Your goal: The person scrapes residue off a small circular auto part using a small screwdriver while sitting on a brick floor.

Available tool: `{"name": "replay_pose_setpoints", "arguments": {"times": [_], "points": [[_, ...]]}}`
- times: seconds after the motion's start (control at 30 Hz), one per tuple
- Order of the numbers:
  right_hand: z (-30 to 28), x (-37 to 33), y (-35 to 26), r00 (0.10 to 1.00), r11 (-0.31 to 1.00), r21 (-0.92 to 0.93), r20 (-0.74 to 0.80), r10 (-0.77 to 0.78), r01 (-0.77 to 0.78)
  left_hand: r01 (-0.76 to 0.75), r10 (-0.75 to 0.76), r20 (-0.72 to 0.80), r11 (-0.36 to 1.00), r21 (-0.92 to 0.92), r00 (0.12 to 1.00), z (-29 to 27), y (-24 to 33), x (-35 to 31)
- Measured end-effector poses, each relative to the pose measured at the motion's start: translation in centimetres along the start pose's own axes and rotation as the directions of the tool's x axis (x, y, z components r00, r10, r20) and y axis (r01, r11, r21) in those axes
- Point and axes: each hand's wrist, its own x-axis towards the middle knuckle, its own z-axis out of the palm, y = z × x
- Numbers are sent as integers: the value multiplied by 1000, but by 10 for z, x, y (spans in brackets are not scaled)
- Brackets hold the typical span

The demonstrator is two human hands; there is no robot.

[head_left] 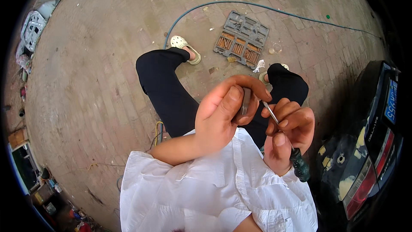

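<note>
My left hand [223,109] is curled round a small dark grey metal piece [246,102], gripped between thumb and fingers; most of it is hidden, so its kind is unclear. In my right hand [289,131] is a screwdriver [300,166] with a dark green handle. Its thin metal shaft slants up and left between my fingers, and the tip comes close to the left forefinger. Whether the tip touches the finger or the piece, I cannot tell. Both hands are held in front of my lap, close together.
An open grey tool case [242,38] with rusty bits lies on the brick paving [107,60] between and beyond my feet. A blue hose [231,2] curves behind it. A dark car's rear end [369,146] stands close on the right. Clutter [47,189] lines the left edge.
</note>
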Motion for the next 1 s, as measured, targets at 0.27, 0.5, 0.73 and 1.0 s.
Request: {"name": "replay_pose_setpoints", "arguments": {"times": [0.27,0.5,0.73,1.0], "points": [[-8,-2,1,990,986,122,-62,126,-118,-45,48,60,998,-47,997,-1,-6,5],[3,-5,1,990,991,-47,-54,-128,125,-45,45,13,999,-17,999,7,-7,-2],[4,-6,1,973,924,-307,61,-221,229,-49,49,9,998,33,999,7,-6,-4],[8,-8,2,978,945,-253,62,-197,206,-94,93,21,994,60,995,2,-9,-4]]}}
